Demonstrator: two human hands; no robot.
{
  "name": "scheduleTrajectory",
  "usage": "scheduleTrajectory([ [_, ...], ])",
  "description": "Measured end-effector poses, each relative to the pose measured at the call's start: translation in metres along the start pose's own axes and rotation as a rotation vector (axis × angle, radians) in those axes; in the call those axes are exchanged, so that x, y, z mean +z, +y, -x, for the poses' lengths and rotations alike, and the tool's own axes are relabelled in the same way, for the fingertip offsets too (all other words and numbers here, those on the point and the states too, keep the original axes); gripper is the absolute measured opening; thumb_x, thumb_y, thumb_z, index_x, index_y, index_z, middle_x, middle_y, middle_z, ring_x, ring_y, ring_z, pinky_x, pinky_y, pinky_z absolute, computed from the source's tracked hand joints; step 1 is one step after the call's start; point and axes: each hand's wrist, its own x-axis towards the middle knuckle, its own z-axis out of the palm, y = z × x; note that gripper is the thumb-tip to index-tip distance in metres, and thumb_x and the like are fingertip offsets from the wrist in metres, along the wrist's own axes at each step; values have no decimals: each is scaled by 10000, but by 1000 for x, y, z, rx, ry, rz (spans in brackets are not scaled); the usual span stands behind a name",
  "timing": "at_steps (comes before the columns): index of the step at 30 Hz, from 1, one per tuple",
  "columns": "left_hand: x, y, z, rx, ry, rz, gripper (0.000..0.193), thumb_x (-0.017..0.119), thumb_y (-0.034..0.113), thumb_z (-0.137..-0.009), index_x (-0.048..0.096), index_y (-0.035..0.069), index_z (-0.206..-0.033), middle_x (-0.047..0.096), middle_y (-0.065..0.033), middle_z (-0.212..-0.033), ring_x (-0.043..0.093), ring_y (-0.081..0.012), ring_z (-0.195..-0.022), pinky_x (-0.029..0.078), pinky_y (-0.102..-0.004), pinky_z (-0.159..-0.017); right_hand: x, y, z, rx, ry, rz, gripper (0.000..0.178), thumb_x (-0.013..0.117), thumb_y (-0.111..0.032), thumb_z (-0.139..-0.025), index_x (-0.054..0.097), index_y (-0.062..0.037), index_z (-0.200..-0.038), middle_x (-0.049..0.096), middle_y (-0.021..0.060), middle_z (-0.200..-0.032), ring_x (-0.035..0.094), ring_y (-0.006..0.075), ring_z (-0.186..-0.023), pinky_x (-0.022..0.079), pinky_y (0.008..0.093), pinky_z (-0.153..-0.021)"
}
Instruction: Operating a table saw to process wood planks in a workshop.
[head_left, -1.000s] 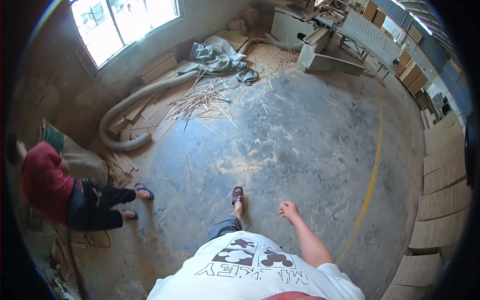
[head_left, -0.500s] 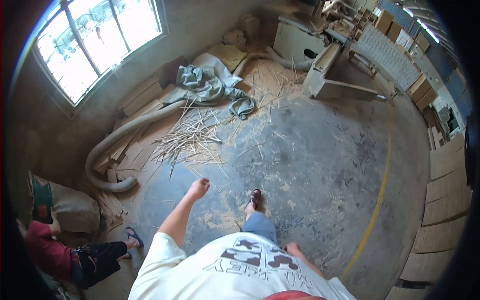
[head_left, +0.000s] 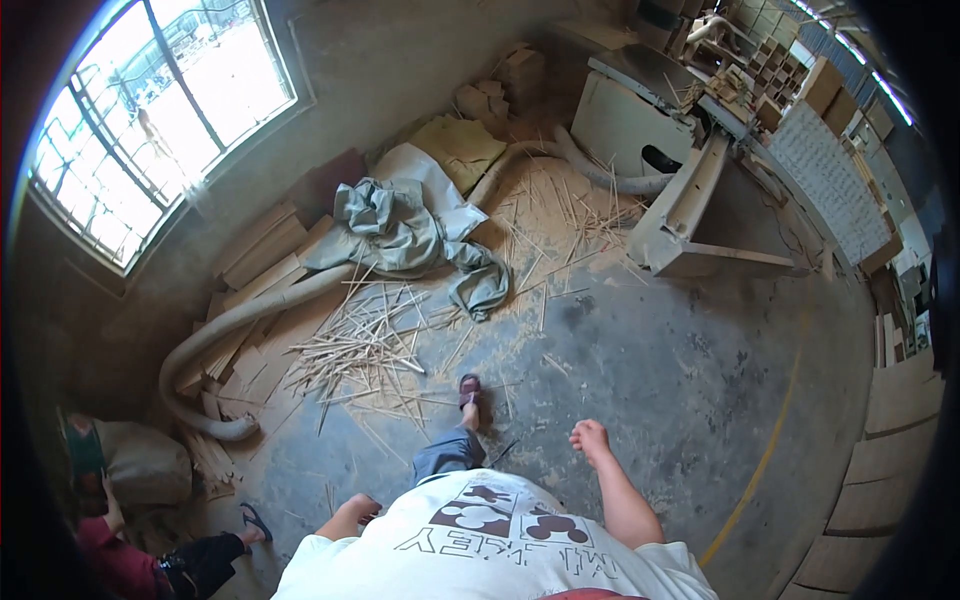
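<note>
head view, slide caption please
Left hand and right hand above a grey workshop floor, thin wood strips scattered ahead.

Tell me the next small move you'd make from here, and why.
I'd probably angle the next step slightly right: the sandalled foot is close to the scattered sticks, while the floor to its right shows far fewer. Nothing visible is held in the left hand or right hand.

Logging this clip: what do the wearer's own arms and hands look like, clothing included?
Both the left hand and right hand are ungloved, with no watch or cables visible. The white shirt has short sleeves, leaving the forearms bare; its dark print is on the front.
</note>
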Motion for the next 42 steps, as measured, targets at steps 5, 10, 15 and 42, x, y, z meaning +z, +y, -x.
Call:
scheduleTrajectory([
  [5, -55, 148, -133, 97, 5, -190, 277, 631, 300, -867, 677, 27, -861, 663, -114, -733, 629, -220, -616, 519, -375, -553, -11, -49, -68, 212, 89, -68, 145, 546, -157, -883, 614, -39, -932, 617, 95, -738, 615, 196, -598, 480, 345, -458],
  [10, -126, 422, -175, 584, 350, -70, 322, 640, 271, -893, 609, 15, -1086, 682, -99, -862, 649, -171, -695, 495, -323, -579, -30, -90, -138, 183, -26, 241, 177, 543, -170, -886, 636, -22, -857, 640, 109, -740, 646, 232, -589, 495, 363, -475],
  [15, -191, 685, -137, 865, 167, 203, 309, 622, 274, -921, 602, 28, -1107, 646, -41, -828, 619, -126, -757, 491, -306, -614, -54, -166, -252, 21, -174, 490, 177, 532, -181, -890, 628, -34, -871, 639, 100, -752, 657, 236, -589, 509, 374, -465],
  [42, -551, 1430, -17, 1274, 159, 865, 420, 544, 339, -972, 491, 52, -1274, 637, -70, -1101, 641, -176, -931, 528, -321, -768, -113, -529, -637, 1, -255, 326, 136, 541, -156, -875, 591, -31, -889, 625, 106, -784, 650, 247, -647, 522, 373, -549],
])
